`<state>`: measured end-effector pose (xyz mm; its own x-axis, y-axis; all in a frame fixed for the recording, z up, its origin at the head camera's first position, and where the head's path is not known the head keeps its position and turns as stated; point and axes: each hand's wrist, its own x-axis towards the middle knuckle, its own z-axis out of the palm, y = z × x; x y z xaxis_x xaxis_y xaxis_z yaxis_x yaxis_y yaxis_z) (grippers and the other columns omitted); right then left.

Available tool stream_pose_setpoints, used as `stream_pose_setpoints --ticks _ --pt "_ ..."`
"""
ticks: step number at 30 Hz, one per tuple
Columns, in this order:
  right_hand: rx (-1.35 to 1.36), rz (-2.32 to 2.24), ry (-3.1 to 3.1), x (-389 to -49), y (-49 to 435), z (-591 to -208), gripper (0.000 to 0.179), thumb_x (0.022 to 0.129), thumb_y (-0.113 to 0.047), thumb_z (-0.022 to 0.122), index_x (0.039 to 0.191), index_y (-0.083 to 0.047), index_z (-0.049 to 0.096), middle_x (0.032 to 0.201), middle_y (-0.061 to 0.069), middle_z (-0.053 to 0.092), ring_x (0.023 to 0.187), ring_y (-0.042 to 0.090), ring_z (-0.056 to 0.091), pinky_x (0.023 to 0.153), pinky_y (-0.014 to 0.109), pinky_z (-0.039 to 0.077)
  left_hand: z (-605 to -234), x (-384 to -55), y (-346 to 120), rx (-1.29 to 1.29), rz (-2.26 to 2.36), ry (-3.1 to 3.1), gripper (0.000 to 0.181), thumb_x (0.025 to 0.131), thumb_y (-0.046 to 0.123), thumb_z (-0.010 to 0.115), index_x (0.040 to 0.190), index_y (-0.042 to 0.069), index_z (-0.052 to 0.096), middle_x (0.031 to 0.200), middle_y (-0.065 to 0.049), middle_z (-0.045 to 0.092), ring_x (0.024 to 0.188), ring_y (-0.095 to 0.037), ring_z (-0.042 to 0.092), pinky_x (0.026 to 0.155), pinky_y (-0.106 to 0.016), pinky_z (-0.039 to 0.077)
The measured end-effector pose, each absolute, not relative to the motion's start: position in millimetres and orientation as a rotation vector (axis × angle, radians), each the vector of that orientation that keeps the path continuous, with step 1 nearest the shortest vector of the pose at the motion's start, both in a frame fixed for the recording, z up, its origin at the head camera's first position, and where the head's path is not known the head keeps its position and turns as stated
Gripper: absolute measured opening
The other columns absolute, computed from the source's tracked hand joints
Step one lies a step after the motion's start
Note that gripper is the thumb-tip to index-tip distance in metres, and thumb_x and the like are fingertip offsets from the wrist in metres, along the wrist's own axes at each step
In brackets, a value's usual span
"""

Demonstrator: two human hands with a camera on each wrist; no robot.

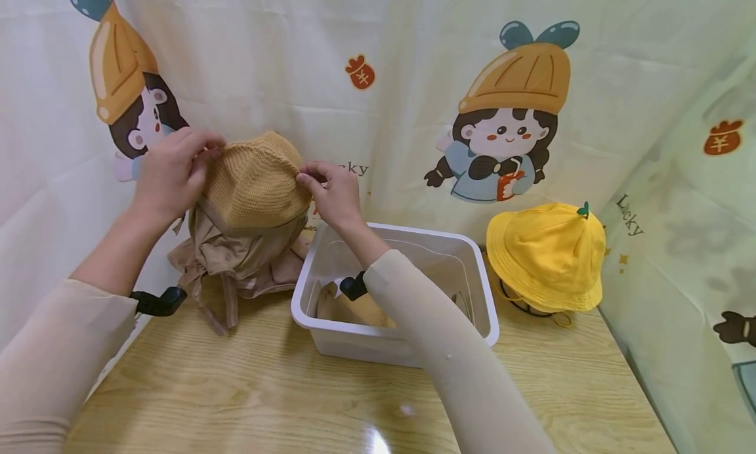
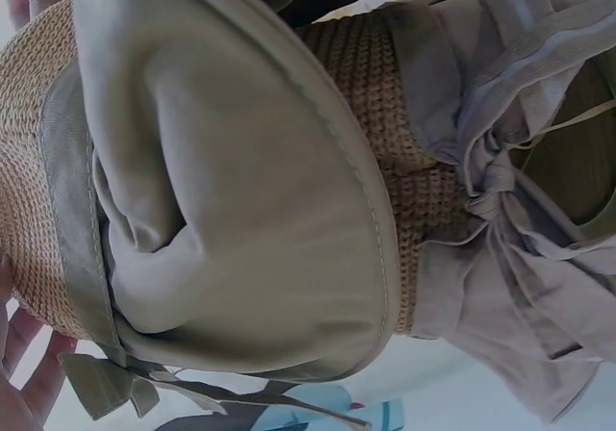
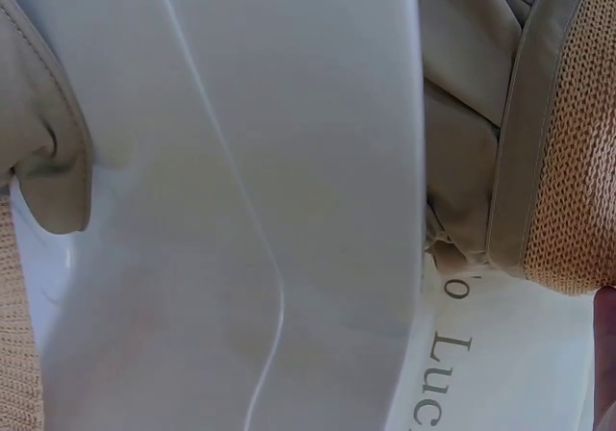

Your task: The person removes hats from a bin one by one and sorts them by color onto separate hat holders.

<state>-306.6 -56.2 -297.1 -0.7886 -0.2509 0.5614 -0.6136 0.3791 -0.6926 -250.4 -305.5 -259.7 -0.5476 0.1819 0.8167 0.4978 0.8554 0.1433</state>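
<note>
A sun hat with a tan woven crown (image 1: pixel 260 188) and a beige cloth brim (image 2: pixel 250 190) sits at the left, brim downward. My left hand (image 1: pixel 177 172) pinches the upper left of its crown, while the right hand (image 1: pixel 335 193) grips the crown's right side between thumb and fingers. Under it is a second hat, whose woven crown (image 2: pixel 361 80) and pinkish-beige cloth with a knotted tie (image 2: pixel 496 190) show in the left wrist view. What supports this lower hat is hidden. A thin beige tie (image 2: pixel 192 388) hangs off the upper hat.
Right of the stacked hats, a white plastic bin (image 1: pixel 366 348) stands on the wooden table (image 1: pixel 248 388). Another woven and beige hat (image 1: pixel 363 308) lies inside it, partly behind my right sleeve. Farther right is a yellow bucket hat (image 1: pixel 543 257). A printed curtain (image 1: pixel 401 132) hangs behind everything.
</note>
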Motion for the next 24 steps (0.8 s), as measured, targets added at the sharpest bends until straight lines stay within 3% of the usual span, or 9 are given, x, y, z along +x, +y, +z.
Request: stream_pose_setpoints --ticks 8,17,24 --pt "0.722 1.367 -2.326 -307 -59 -303 0.017 0.094 -0.027 0.070 0.102 -0.014 0.077 0.095 -0.004 0.075 0.086 0.003 0.065 0.075 0.015 0.049 -269 -251 -308 -0.462 -0.450 -2.180 0.014 0.098 -0.001 0.056 0.105 0.003 0.066 0.091 -0.018 0.065 0.080 -0.030 0.056 0.067 -0.038 0.035" --pt "0.706 1.300 -2.355 -309 -60 -310 0.017 0.093 -0.027 0.071 0.104 -0.015 0.078 0.098 -0.004 0.076 0.088 0.004 0.066 0.078 0.014 0.049 -278 -253 -310 -0.424 -0.465 -2.231 0.014 0.099 0.001 0.055 0.107 0.005 0.067 0.094 -0.017 0.066 0.087 -0.033 0.058 0.074 -0.048 0.042" --pt "0.705 1.285 -2.373 -310 -64 -312 0.019 0.093 -0.028 0.070 0.106 -0.016 0.078 0.098 -0.005 0.076 0.087 0.003 0.066 0.076 0.014 0.048 -281 -253 -312 -0.401 -0.467 -2.246 0.015 0.100 0.003 0.055 0.108 0.004 0.067 0.093 -0.017 0.065 0.084 -0.032 0.057 0.073 -0.047 0.040"
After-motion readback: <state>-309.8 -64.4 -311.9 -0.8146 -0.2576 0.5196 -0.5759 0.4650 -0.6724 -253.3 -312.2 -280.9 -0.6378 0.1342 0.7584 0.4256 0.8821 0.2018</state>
